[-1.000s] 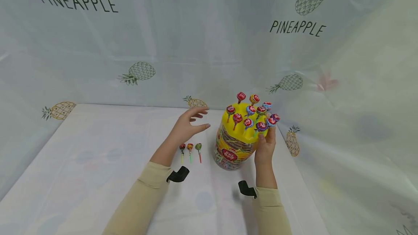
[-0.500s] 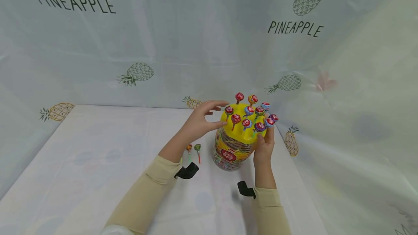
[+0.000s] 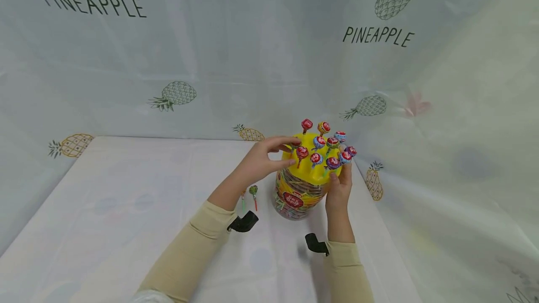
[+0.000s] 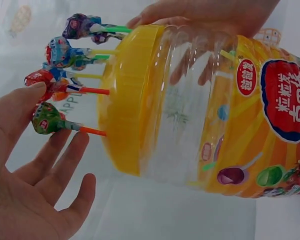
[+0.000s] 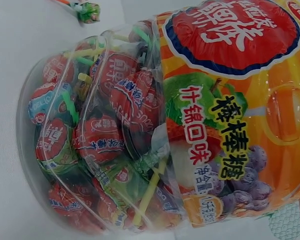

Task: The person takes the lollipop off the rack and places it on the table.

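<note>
A clear plastic candy jar stands upright on the table, with a yellow lid bearing several wrapped lollipops on sticks. My right hand grips the jar at the lid's right side, thumb in front. My left hand is at the lid's left edge, thumb and fingers spread around a green-wrapped lollipop. In the left wrist view the thumb tip overlaps a red lollipop, and the other fingers lie loosely curved below. More wrapped lollipops fill the jar's lower part.
Left of the jar, a loose green lollipop lies on the white-covered table, a second one partly behind my left forearm. A pineapple-print curtain hangs at the back and right. Black wrist mounts sit on both cuffs.
My left hand has moved right from beside the jar to the lollipop at the lid's left edge, its forearm now covering some loose lollipops. The right hand keeps its hold.
</note>
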Demonstrator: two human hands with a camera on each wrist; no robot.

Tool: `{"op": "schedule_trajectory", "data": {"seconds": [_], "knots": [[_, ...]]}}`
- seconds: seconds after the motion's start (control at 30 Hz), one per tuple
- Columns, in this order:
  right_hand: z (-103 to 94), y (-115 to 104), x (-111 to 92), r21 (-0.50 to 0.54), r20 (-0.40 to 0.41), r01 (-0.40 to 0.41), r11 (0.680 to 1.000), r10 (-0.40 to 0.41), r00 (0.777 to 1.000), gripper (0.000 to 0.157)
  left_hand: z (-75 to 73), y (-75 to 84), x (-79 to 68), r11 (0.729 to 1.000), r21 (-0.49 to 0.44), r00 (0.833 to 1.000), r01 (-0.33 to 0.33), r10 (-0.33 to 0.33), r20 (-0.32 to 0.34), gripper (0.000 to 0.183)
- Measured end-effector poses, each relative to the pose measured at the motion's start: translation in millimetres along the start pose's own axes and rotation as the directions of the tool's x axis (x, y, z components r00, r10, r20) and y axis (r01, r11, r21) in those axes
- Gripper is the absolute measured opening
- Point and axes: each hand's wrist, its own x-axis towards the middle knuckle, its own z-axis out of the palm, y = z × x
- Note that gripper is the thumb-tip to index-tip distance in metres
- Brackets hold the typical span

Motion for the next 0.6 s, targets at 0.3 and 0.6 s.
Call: {"op": "schedule_trajectory", "data": {"seconds": [0.3,0.6], "knots": [[-4.0,-12,4,-0.090,0.023,-0.091,0.992,0.093,0.995,0.057,0.1,-0.5,-1.3,0.998,-0.057,0.998,0.005,-0.009,-0.070,0.047],[0.7,-26,11,-0.130,-0.015,-0.144,0.981,0.143,0.990,0.065,-7.9,-3.0,-8.1,0.990,-0.138,0.985,-0.043,0.019,-0.173,0.048]]}}
